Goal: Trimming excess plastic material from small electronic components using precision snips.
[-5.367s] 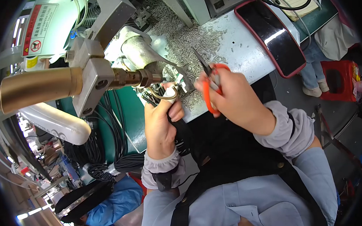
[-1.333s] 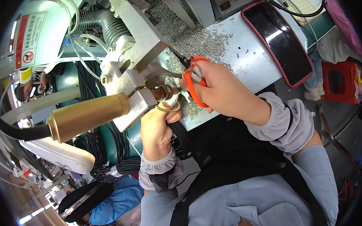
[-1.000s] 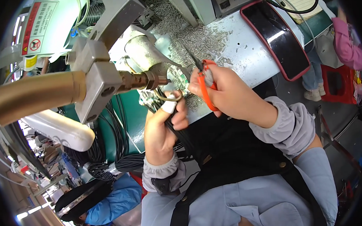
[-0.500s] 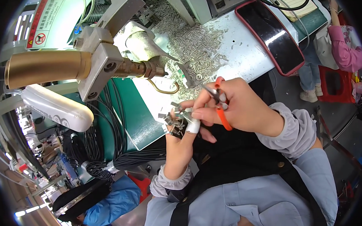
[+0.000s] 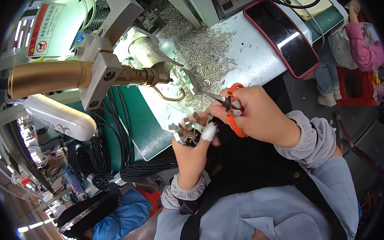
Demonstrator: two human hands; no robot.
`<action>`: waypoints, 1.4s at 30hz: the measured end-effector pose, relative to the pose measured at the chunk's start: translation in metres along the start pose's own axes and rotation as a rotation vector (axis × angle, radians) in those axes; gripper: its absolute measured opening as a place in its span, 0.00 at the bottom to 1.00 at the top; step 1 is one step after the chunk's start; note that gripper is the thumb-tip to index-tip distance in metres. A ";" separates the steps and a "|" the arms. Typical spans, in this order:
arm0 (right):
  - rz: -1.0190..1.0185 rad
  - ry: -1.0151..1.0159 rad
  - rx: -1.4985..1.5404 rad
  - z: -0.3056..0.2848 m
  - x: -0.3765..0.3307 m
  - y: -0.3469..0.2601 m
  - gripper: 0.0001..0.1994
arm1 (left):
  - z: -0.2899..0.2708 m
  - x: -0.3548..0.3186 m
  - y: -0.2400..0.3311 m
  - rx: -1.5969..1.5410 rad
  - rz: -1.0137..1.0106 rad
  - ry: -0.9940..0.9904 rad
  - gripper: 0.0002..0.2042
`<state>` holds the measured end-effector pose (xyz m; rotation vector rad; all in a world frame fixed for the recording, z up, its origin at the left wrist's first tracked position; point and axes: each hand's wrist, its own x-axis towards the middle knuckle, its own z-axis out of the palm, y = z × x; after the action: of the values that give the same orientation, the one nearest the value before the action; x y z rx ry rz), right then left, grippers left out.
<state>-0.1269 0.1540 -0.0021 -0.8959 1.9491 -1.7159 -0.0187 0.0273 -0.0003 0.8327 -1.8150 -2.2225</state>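
My left hand [image 5: 190, 157] is closed around a bunch of small metal connectors [image 5: 187, 135], and its thumb wears a white wrap. A small green and silver piece [image 5: 209, 117] shows at the thumb tip. My right hand [image 5: 259, 112] grips orange-handled scissors [image 5: 235, 125], their pointed metal tips directed up and left toward the bench. The thumb and forefinger of that hand are pinched close to the green and silver piece; whether they touch it I cannot tell. Beyond my hands, a soldering iron [image 5: 144, 75] is clamped on a stand, with a curved brass tube [image 5: 170, 97] below its tip.
Many cut metal bits [image 5: 201, 50] cover the bench beside a metal guide [image 5: 147, 50]. A red-cased phone [image 5: 283, 39] lies at the right. Black cables [image 5: 119, 137] hang over the green mat [image 5: 152, 141]. A white lamp [image 5: 59, 116] stands left. Other people sit on both sides.
My right fingers have drawn slightly right and up from the left thumb, exposing the green and silver piece. The scissors' tips have swung leftward. The view has shifted slightly.
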 end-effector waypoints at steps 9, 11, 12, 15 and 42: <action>0.793 -0.536 0.691 -0.002 0.007 0.001 0.08 | -0.008 0.005 -0.011 0.516 0.716 0.022 0.08; 0.387 -0.361 0.446 0.010 0.000 0.010 0.08 | -0.009 0.001 -0.004 -0.031 0.204 -0.007 0.08; 0.187 -0.272 0.321 0.012 -0.002 0.012 0.07 | -0.010 0.000 0.000 -0.300 -0.057 -0.021 0.08; -0.410 -0.093 -0.362 0.004 0.003 0.013 0.08 | -0.017 0.002 0.013 -0.360 -0.181 -0.067 0.08; -0.474 0.106 -0.583 0.027 -0.014 0.012 0.09 | -0.009 -0.004 -0.010 0.388 0.385 0.174 0.11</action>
<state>-0.1012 0.1448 -0.0202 -1.6045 2.5182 -1.4397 -0.0089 0.0236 -0.0092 0.6384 -2.1345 -1.5457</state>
